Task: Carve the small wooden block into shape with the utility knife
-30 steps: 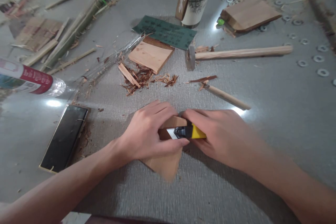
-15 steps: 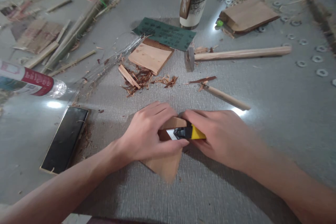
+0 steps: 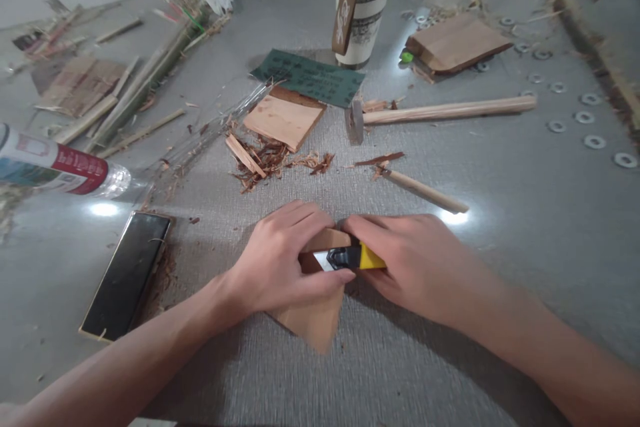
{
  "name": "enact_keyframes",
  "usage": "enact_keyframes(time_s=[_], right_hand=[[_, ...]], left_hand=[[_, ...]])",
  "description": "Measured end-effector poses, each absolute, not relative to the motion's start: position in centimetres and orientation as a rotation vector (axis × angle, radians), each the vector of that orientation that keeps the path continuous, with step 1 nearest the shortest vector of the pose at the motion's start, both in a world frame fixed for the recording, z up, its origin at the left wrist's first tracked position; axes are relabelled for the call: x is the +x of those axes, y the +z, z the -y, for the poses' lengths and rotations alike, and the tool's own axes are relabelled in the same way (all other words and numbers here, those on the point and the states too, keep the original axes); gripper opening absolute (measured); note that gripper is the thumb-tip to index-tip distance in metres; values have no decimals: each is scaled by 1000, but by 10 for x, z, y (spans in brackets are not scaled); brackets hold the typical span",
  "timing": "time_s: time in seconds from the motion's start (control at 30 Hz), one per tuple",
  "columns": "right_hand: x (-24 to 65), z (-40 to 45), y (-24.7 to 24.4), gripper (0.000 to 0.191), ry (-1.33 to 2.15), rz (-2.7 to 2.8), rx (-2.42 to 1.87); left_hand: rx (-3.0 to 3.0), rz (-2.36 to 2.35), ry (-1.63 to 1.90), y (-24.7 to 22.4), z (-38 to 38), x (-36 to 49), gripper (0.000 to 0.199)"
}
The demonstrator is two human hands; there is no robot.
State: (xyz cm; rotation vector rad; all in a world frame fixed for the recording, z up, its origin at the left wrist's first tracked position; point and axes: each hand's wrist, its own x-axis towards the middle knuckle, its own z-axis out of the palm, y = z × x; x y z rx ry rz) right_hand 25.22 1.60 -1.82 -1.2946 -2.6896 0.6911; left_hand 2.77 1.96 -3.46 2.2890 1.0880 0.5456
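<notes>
Left hand [image 3: 285, 260] clasped over wood [image 3: 313, 320]; right hand [image 3: 415, 253] closed round cutter [image 3: 371, 256]. Judged a cutting step; next stroke calls for left thumb [image 3: 327, 281] clear of blade [image 3: 321, 261].

Holds wooden piece [image 3: 311, 321] in left hand [image 3: 277, 257], yellow utility knife [image 3: 371, 256] in right hand [image 3: 417, 257], with blade [image 3: 323, 261] toward nine o'clock. Shows hammer [image 3: 450, 111] at one o'clock from hands, green sandpaper [image 3: 307, 77] at twelve.

Beyond the right fingers [image 3: 369, 227], stick [image 3: 425, 190] and hammer [image 3: 445, 111] block passage; room lies rightward.
</notes>
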Motion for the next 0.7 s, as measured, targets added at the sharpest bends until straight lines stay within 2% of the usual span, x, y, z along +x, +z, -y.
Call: enact_keyframes(time_s=[0.47, 0.7], right_hand=[[254, -15, -18, 14, 683, 2701, -1279], [254, -14, -20, 7, 708, 2658, -1247]], left_hand=[[2276, -1098, 553, -35, -20, 27, 37], [2278, -1106, 585, -33, -19, 29, 38]])
